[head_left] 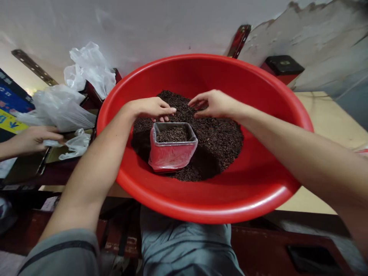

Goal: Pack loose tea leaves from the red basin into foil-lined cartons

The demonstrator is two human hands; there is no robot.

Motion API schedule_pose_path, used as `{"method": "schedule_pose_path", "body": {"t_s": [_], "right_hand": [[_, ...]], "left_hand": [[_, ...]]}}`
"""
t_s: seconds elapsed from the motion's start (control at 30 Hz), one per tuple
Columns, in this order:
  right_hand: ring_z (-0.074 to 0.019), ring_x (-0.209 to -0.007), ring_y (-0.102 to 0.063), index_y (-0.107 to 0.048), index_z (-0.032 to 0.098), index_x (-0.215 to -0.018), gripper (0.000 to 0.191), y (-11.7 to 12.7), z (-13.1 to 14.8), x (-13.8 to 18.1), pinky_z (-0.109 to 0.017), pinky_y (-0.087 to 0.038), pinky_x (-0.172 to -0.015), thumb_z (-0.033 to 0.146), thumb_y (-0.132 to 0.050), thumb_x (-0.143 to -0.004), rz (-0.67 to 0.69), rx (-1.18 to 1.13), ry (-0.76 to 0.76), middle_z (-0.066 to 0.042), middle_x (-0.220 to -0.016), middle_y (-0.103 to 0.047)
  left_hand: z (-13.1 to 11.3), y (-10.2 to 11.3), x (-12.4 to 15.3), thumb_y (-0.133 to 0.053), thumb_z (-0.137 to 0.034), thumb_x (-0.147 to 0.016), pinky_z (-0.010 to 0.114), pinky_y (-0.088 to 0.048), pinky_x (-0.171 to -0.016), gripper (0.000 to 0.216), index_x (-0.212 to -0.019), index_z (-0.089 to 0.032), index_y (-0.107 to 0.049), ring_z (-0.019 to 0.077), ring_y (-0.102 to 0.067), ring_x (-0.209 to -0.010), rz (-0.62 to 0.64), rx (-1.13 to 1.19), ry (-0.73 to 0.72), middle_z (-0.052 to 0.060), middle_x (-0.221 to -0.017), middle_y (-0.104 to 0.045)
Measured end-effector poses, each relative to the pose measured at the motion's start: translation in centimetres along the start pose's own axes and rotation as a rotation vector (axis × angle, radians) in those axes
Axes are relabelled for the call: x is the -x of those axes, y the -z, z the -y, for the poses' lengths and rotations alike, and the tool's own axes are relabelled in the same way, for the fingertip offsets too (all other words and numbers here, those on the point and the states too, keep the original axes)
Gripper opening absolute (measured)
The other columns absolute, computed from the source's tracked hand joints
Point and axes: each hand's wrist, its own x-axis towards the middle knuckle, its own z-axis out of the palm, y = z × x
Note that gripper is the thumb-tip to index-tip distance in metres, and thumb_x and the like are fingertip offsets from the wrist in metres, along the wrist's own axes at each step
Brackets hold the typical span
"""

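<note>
A big red plastic basin (253, 96) sits in front of me with a heap of dark loose tea leaves (221, 142) in it. A small clear plastic bag (171, 155), held square and partly filled with the leaves, stands in the basin's middle. My left hand (151, 108) lies palm down just behind the bag's rim, fingers stretched over the leaves. My right hand (212, 103) hovers over the heap beside it, fingers curved down and apart, touching the leaves. Neither hand visibly grips anything.
Another person's hand (34, 138) at the left edge rests on crumpled clear plastic bags (61, 107). More bags (92, 67) lie behind. A pale tabletop (324, 119) extends right of the basin, with a dark box (283, 65) at the back.
</note>
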Motion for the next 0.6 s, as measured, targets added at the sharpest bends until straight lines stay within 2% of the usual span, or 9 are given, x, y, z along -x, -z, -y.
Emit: {"method": "schedule_pose_path", "body": {"t_s": [0.03,0.1,0.13,0.2,0.23,0.3,0.4,0.53,0.6], "right_hand": [[-0.0348,-0.141,-0.058,-0.055,0.024,-0.158,0.089,-0.6,-1.3,-0.2,-0.048,-0.048,-0.120,0.039,-0.088,-0.076,0.058,0.113,-0.095,-0.015,-0.156,-0.057],[-0.0440,-0.157,-0.036,-0.028,0.021,-0.171,0.123,-2.6,-2.7,-0.3,-0.050,-0.038,-0.127,0.041,-0.095,-0.070,0.231,0.265,-0.264,-0.026,-0.174,-0.022],[-0.0481,-0.160,-0.024,-0.019,0.020,-0.173,0.133,-3.6,-2.9,-0.1,-0.052,-0.033,-0.129,0.044,-0.096,-0.068,0.330,0.312,-0.335,-0.029,-0.176,-0.008],[-0.0537,-0.161,-0.013,-0.012,0.018,-0.174,0.143,-5.4,-2.2,0.2,-0.058,-0.029,-0.129,0.051,-0.097,-0.064,0.450,0.367,-0.408,-0.031,-0.175,0.004],[-0.0549,-0.159,-0.016,-0.014,0.016,-0.173,0.143,-6.0,-1.5,0.3,-0.058,-0.032,-0.128,0.051,-0.098,-0.063,0.474,0.382,-0.419,-0.032,-0.175,0.001],[-0.0531,-0.152,-0.038,-0.025,0.012,-0.170,0.133,-6.5,-0.3,0.5,-0.050,-0.045,-0.121,0.045,-0.098,-0.064,0.465,0.396,-0.390,-0.033,-0.174,-0.015],[-0.0414,-0.131,-0.064,-0.043,0.007,-0.159,0.104,-6.2,0.8,0.5,-0.038,-0.057,-0.105,0.031,-0.093,-0.071,0.463,0.406,-0.313,-0.031,-0.161,-0.044],[-0.0313,-0.133,-0.065,-0.045,0.006,-0.159,0.092,-5.7,0.8,0.3,-0.032,-0.053,-0.110,0.022,-0.086,-0.077,0.535,0.398,-0.243,-0.023,-0.152,-0.059],[-0.0284,-0.130,-0.066,-0.053,0.007,-0.154,0.077,-5.8,0.7,0.2,-0.031,-0.054,-0.108,0.018,-0.079,-0.082,0.564,0.398,-0.208,-0.019,-0.147,-0.064]], "left_hand": [[-0.2,-0.2,0.0,-0.050,-0.063,-0.091,0.026,-0.046,-0.074,0.056,-0.110,-0.018,-0.076,0.0216,-0.068,-0.096,0.011,-0.022,-0.008,0.009,-0.103,-0.076],[-0.6,-0.5,0.0,-0.052,-0.068,-0.089,0.027,-0.044,-0.073,0.059,-0.106,-0.017,-0.077,0.0210,-0.066,-0.091,0.026,-0.091,-0.021,0.008,-0.100,-0.075],[-0.8,-0.5,0.1,-0.053,-0.069,-0.088,0.027,-0.044,-0.073,0.060,-0.105,-0.017,-0.077,0.0204,-0.064,-0.089,0.028,-0.123,-0.025,0.008,-0.099,-0.074],[-1.0,-0.6,0.1,-0.054,-0.070,-0.087,0.027,-0.042,-0.073,0.062,-0.107,-0.017,-0.078,0.0198,-0.062,-0.086,0.025,-0.154,-0.025,0.007,-0.097,-0.074],[-1.0,-0.7,0.1,-0.054,-0.069,-0.087,0.027,-0.042,-0.073,0.062,-0.109,-0.017,-0.078,0.0198,-0.062,-0.086,0.023,-0.158,-0.023,0.007,-0.097,-0.073],[-0.8,-0.7,-0.1,-0.054,-0.068,-0.088,0.027,-0.042,-0.075,0.062,-0.112,-0.017,-0.079,0.0201,-0.062,-0.088,0.023,-0.161,-0.024,0.006,-0.098,-0.074],[-0.4,-0.6,-0.4,-0.054,-0.068,-0.087,0.026,-0.042,-0.076,0.061,-0.113,-0.018,-0.080,0.0202,-0.062,-0.091,0.031,-0.187,-0.032,0.006,-0.101,-0.074],[-0.1,-0.6,-0.4,-0.057,-0.066,-0.085,0.024,-0.043,-0.077,0.059,-0.113,-0.020,-0.082,0.0195,-0.063,-0.094,0.067,-0.181,-0.037,0.003,-0.103,-0.076],[-0.2,-0.5,-0.3,-0.060,-0.065,-0.084,0.024,-0.044,-0.077,0.058,-0.112,-0.020,-0.083,0.0197,-0.063,-0.094,0.077,-0.159,-0.032,0.003,-0.102,-0.077]]}}
